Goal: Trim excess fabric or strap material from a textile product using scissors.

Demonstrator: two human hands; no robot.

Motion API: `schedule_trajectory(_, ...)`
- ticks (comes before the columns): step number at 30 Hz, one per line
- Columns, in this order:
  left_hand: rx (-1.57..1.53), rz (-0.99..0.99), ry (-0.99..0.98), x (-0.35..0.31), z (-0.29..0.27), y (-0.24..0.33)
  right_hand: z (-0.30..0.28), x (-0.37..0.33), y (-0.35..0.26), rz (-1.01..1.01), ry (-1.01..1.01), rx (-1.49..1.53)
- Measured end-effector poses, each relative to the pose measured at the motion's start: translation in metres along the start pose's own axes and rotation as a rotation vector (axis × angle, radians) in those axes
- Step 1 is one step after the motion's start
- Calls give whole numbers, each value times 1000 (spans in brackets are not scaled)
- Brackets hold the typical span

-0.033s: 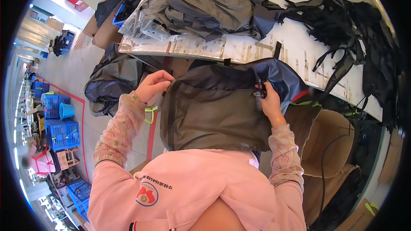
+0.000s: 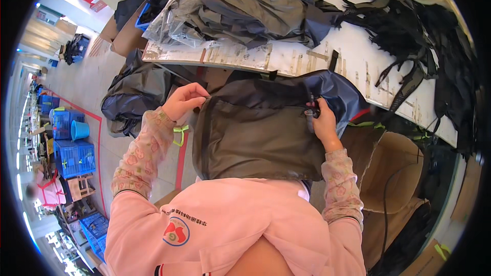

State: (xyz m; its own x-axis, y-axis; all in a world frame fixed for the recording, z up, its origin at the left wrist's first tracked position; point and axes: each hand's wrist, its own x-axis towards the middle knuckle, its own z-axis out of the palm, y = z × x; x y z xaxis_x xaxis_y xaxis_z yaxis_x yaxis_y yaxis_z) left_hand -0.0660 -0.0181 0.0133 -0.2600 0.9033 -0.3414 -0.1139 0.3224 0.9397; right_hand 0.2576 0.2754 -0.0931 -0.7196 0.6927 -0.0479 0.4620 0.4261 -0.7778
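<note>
Left hand (image 2: 185, 103) pinches the upper-left corner of the olive fabric panel (image 2: 258, 138), spread between pink shirt (image 2: 240, 209) and counter (image 2: 245, 59); right hand (image 2: 326, 122) grips a small dark tool (image 2: 310, 106); even tension should keep cloth flat.

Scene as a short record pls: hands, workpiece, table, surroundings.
left hand: fingers pinched at the upper left corner of the dark olive fabric piece
right hand: at its right edge, closed on a small dark item, kind unclear
workpiece: spread between both hands
table: white; bears a crumpled fabric pile and black mesh scraps
far left: blue crates
right: open cardboard box
</note>
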Motion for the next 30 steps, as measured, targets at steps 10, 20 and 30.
schedule_trajectory(10,92,293,108,7,2,16,-62,-22,-33,104,70,525)
schedule_trajectory(20,61,69,-9,33,-13,-4,-83,-31,-53,122,10,510)
schedule_trajectory(30,-153,96,-3,35,22,-29,-70,-13,-93,-176,69,-170)
